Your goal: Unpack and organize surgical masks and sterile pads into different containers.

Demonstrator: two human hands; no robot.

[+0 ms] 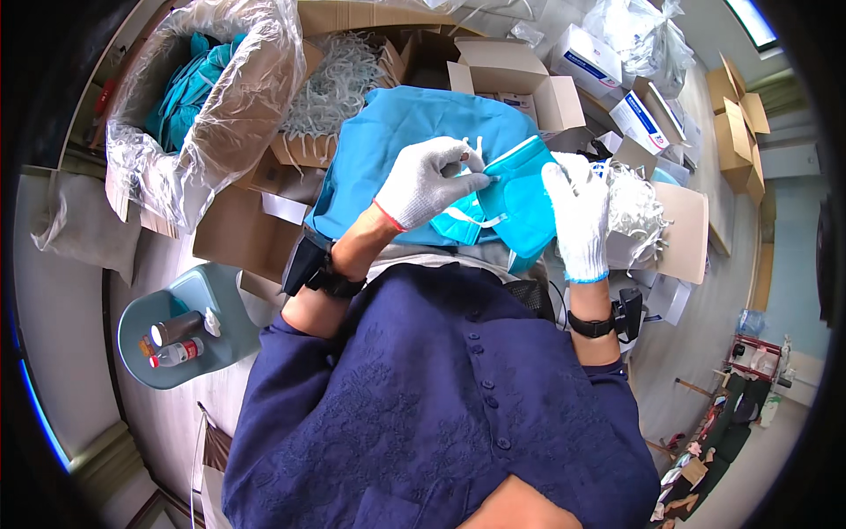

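A turquoise folded face mask [529, 207] is held up in front of me, over a blue cloth [379, 137]. My left hand [432, 182], in a white knit glove, pinches the mask's left edge between thumb and fingers. My right hand [579, 216], gloved the same way, grips its right edge. A white strap hangs at the mask's lower left. Another turquoise mask piece [456, 227] shows below and to the left, partly covered by the held one.
A plastic-lined box [256, 115] of turquoise masks stands at the far left. Beside it is a carton of pale straps [339, 79]. More white straps [636, 212] fill a box at the right. A grey-blue stool [229, 339] carries bottles. Open cartons [507, 66] crowd the back.
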